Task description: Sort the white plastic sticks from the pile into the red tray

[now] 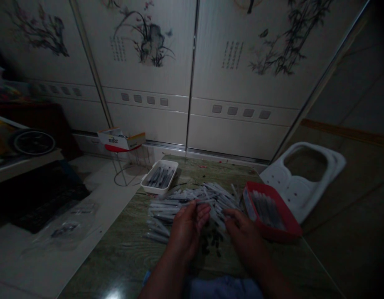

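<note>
A loose pile of clear and grey pen barrels [167,207] is spread over the green table. My left hand [187,226] is at the near side of the pile, its fingers curled around what looks like a pen [203,202] lying across the fingertips. To its right, my right hand [243,230] has thumb and fingers drawn together at the pile's edge; whatever they grip is too dark to make out. Small black pieces, probably pen caps [215,241], are scattered between the two wrists.
A white tray [157,190] of pens stands at the back left, a red bin [288,211] of pens at the right. Behind the bin is a white plastic chair [296,195]. An open cardboard box [117,141] rests on a red stool beyond the table. Sliding doors [242,133] close off the back.
</note>
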Demonstrator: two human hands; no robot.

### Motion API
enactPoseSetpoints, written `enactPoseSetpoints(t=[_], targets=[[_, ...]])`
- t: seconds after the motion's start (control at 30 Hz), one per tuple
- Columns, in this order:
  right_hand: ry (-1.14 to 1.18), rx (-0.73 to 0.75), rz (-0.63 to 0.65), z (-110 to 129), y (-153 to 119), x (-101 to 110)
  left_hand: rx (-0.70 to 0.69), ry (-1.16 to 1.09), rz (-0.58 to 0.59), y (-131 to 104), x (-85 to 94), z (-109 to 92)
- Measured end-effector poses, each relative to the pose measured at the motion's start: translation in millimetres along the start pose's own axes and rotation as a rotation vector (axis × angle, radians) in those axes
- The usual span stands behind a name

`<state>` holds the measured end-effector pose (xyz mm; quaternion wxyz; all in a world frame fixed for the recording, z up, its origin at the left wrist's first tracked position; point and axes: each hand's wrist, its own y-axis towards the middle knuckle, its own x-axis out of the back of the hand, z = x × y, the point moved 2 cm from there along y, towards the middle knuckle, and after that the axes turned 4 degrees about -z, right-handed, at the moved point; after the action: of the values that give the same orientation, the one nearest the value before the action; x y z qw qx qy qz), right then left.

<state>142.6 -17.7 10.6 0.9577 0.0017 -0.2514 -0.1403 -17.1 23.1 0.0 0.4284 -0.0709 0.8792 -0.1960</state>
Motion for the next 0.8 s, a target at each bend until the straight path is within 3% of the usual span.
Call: enactPoseSetpoints(t=[0.17,0.37,0.8], targets=[[-0.229,0.113,0.176,-14.2,-3.5,9.3,-0.006,0.001,-0.021,3.0,1.3,-2.2],[-0.483,0.142,0.362,-17.0,-19.6,0.7,-0.002,0.012,-0.013,6.6,3.8,-0.6],[-0.52,0.167,0.349,-20.0,-22.6,-10.0,-0.003,0.027,-0.02,7.2,4.9,-0.8]])
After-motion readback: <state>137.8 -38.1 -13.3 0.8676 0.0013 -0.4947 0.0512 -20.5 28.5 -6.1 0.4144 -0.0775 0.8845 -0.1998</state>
